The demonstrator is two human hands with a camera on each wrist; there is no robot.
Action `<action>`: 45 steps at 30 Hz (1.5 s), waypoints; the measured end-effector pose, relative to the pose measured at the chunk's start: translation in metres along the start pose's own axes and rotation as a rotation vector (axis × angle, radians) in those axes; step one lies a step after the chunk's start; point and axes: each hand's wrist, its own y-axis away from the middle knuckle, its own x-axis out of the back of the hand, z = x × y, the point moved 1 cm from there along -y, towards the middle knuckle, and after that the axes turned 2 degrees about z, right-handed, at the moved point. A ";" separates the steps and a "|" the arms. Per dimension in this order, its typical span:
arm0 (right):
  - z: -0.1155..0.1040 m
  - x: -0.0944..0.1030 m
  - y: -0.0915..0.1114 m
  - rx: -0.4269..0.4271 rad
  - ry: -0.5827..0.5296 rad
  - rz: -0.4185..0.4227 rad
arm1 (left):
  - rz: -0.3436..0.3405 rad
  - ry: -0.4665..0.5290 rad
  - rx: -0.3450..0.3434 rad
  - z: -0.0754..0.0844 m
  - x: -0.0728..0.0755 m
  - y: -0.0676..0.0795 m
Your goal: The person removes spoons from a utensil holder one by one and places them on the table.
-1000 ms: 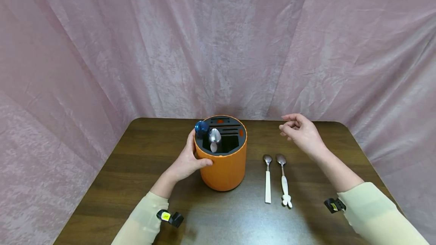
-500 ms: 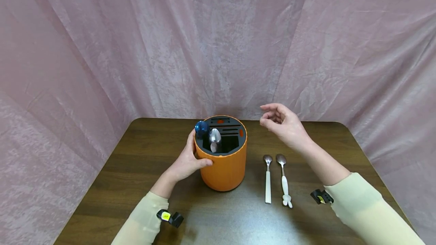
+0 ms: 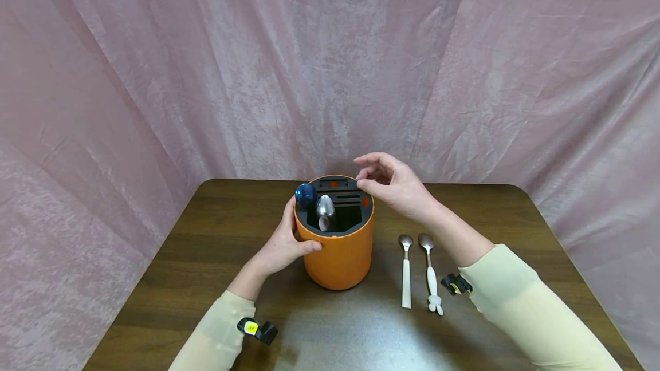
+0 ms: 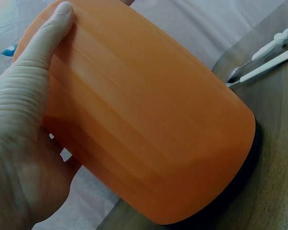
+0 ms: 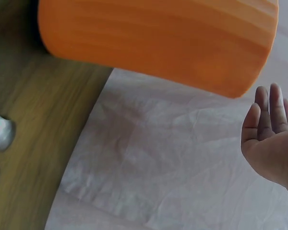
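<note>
Left hand point(image 3: 281, 247) grips the orange holder point(image 3: 340, 262), fingers point(image 3: 287, 219) partly hidden.

We see an orange cylindrical holder point(image 3: 338, 262) with a dark slotted top point(image 3: 344, 193), upright on the brown table point(image 3: 206, 251), gripped by our left hand point(image 3: 283, 246).

The brown wooden table point(image 3: 201, 256) carries 1 upright orange holder point(image 3: 338, 262), 1 plain white-handled spoon point(image 3: 406, 282) and, just beside that, 1 rabbit-handled spoon point(image 3: 431, 280).

The head view looked forward and down across the table point(image 3: 206, 256), while both wrist views, much closer, shared the orange container point(image 3: 340, 262).
</note>
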 end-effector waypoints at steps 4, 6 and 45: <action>-0.003 -0.009 -0.010 0.045 0.029 -0.059 | 0.000 -0.003 0.001 0.000 0.001 0.001; -0.004 -0.013 -0.014 0.066 0.038 -0.087 | -0.001 -0.006 0.000 0.000 0.001 0.001; -0.002 -0.059 -0.050 0.129 0.250 -0.407 | -0.035 0.023 -0.018 0.000 0.003 0.002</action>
